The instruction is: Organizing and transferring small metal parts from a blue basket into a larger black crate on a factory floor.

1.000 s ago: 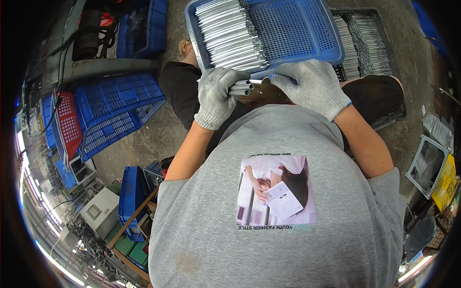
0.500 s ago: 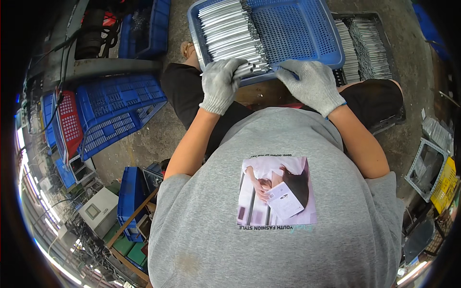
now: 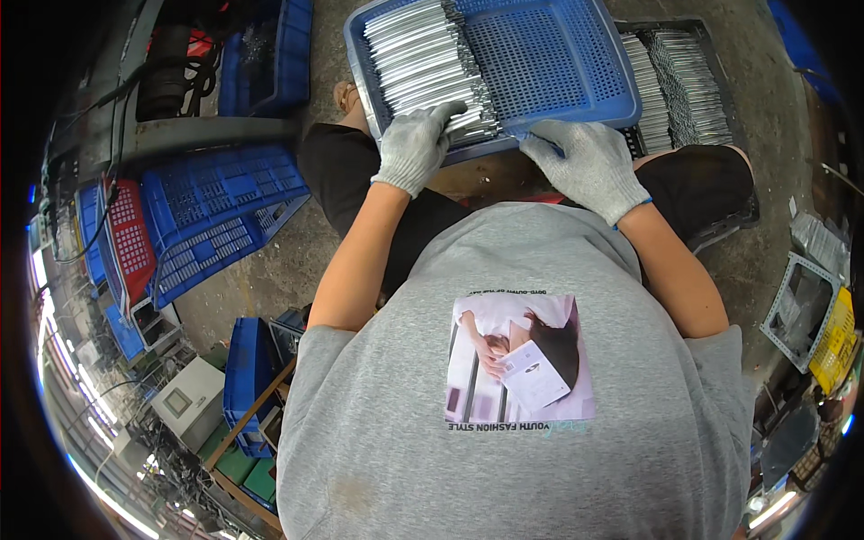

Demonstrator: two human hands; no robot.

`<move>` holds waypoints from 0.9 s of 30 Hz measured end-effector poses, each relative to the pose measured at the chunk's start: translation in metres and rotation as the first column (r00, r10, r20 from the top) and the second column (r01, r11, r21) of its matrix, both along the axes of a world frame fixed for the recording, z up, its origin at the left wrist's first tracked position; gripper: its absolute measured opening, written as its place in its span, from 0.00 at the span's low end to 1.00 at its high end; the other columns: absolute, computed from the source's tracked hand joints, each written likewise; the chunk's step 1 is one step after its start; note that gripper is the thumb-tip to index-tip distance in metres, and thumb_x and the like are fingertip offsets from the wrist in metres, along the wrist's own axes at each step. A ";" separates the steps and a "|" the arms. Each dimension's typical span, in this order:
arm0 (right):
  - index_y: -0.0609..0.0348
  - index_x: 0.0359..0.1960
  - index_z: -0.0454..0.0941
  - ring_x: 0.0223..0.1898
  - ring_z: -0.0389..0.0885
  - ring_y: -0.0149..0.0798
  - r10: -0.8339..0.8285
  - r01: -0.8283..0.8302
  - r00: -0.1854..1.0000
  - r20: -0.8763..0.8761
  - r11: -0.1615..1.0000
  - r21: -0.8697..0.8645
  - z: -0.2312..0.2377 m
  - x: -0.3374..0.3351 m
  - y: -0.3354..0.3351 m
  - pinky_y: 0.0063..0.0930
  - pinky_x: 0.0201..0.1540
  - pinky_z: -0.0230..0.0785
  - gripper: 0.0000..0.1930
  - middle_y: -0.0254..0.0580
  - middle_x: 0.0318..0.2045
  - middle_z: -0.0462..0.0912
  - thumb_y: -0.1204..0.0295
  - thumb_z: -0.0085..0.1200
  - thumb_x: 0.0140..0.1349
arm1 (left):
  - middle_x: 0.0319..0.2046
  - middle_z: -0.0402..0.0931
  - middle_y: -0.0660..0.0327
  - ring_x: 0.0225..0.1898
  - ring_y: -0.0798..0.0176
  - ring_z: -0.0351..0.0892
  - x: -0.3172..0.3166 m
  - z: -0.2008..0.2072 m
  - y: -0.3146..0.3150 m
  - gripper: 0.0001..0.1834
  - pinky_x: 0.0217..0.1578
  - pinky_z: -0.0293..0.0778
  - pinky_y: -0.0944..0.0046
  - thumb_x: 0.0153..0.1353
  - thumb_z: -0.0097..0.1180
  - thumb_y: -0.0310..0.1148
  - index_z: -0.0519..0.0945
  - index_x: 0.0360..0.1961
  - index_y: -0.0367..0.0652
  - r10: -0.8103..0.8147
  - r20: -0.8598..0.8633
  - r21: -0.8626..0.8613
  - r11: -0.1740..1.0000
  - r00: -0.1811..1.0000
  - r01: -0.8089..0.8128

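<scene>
My left hand (image 3: 414,148), in a grey knit glove, is at the near left corner of a blue perforated plastic basket (image 3: 549,76). One finger stretches over the nearest of the silvery metal tubes (image 3: 423,58), and its other fingers are partly hidden. The tubes lie side by side in a dense row in the basket's left half. My right hand (image 3: 583,166), gloved alike, is at the middle of the near rim, with thumb and finger closed about the rim. Whether a tube is under either palm cannot be made out.
Right of the basket, a dark crate (image 3: 679,85) holds more metal tubes. Blue crates (image 3: 225,184) and a red crate (image 3: 133,220) are stacked at left, below a grey metal beam (image 3: 207,130). My knees flank the basket. A metal frame (image 3: 796,310) leans at far right.
My left finger has straightened and spread over the near tubes. The right hand stays at the rim, its thumb and finger slightly shifted. The whole view has moved a little.
</scene>
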State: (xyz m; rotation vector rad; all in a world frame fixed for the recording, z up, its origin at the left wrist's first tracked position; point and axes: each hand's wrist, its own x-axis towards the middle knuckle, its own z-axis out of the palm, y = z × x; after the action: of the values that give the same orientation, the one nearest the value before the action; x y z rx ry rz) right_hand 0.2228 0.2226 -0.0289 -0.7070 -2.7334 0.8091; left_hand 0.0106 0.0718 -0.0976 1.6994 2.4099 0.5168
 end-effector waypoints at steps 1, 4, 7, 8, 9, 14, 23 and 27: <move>0.51 0.28 0.86 0.12 0.75 0.35 0.006 -0.006 1.000 -0.005 1.000 -0.006 0.002 -0.001 0.001 0.28 0.17 0.66 0.11 0.33 0.16 0.83 0.63 0.58 0.66 | 0.32 0.85 0.59 0.31 0.50 0.83 0.002 0.013 -0.001 0.13 0.37 0.77 0.56 0.62 0.57 0.26 0.82 0.48 0.46 -0.001 0.106 -0.016 1.000 0.994 0.003; 0.51 0.28 0.86 0.12 0.74 0.35 0.026 -0.026 0.999 -0.019 1.000 -0.010 0.007 -0.003 0.001 0.27 0.17 0.66 0.11 0.33 0.16 0.83 0.63 0.58 0.65 | 0.33 0.85 0.59 0.30 0.51 0.82 0.000 0.024 -0.009 0.11 0.36 0.76 0.57 0.62 0.58 0.26 0.82 0.46 0.43 -0.014 0.285 -0.016 1.000 0.958 0.020; 0.50 0.27 0.86 0.12 0.73 0.34 0.054 -0.054 0.997 -0.051 0.998 0.011 0.011 -0.005 -0.001 0.27 0.17 0.65 0.10 0.32 0.16 0.82 0.64 0.58 0.65 | 0.32 0.85 0.58 0.28 0.53 0.80 -0.003 0.028 -0.016 0.08 0.35 0.75 0.59 0.63 0.59 0.26 0.83 0.43 0.40 -0.077 0.491 0.049 0.997 0.868 0.061; 0.50 0.27 0.86 0.12 0.73 0.34 0.055 -0.055 0.997 -0.050 0.998 0.009 0.011 -0.005 -0.001 0.27 0.17 0.65 0.10 0.32 0.16 0.82 0.64 0.58 0.65 | 0.32 0.85 0.58 0.28 0.53 0.80 -0.002 0.029 -0.017 0.08 0.35 0.75 0.59 0.63 0.59 0.26 0.83 0.43 0.40 -0.075 0.493 0.047 0.997 0.867 0.060; 0.50 0.26 0.86 0.12 0.73 0.33 0.071 -0.070 0.996 -0.056 0.997 0.014 0.011 -0.005 -0.002 0.27 0.17 0.65 0.10 0.31 0.15 0.82 0.64 0.58 0.65 | 0.31 0.84 0.59 0.28 0.54 0.79 0.000 0.032 -0.018 0.08 0.34 0.75 0.59 0.63 0.59 0.26 0.83 0.43 0.39 -0.090 0.475 0.067 0.996 0.875 0.066; 0.50 0.28 0.87 0.12 0.73 0.32 0.124 -0.121 0.991 -0.051 0.991 0.051 0.015 -0.004 -0.004 0.26 0.17 0.64 0.09 0.31 0.16 0.82 0.64 0.59 0.64 | 0.28 0.82 0.59 0.26 0.55 0.76 0.007 0.042 -0.018 0.07 0.33 0.73 0.60 0.62 0.59 0.25 0.83 0.40 0.37 -0.151 0.397 0.140 0.985 0.905 0.102; 0.51 0.35 0.90 0.13 0.74 0.31 0.109 -0.123 0.977 0.182 0.990 0.069 0.022 -0.006 -0.006 0.24 0.19 0.65 0.08 0.32 0.20 0.86 0.64 0.61 0.64 | 0.25 0.80 0.62 0.24 0.57 0.74 0.022 0.041 -0.020 0.09 0.34 0.71 0.60 0.57 0.62 0.28 0.83 0.39 0.39 -0.183 0.265 0.272 0.956 0.947 0.109; 0.51 0.22 0.84 0.11 0.71 0.32 0.147 -0.140 0.987 -0.069 0.986 0.094 0.016 -0.003 -0.011 0.26 0.16 0.63 0.13 0.32 0.13 0.80 0.64 0.58 0.64 | 0.25 0.78 0.62 0.27 0.56 0.75 0.031 0.044 -0.019 0.11 0.40 0.71 0.58 0.51 0.61 0.29 0.83 0.38 0.45 -0.092 0.160 0.275 0.960 0.983 0.045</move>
State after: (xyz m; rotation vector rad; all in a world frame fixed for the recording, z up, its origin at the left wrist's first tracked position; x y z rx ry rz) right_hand 0.2200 0.2115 -0.0126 -0.4561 -2.7568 0.7216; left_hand 0.0411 0.0524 -0.0531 1.7489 2.2334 0.9781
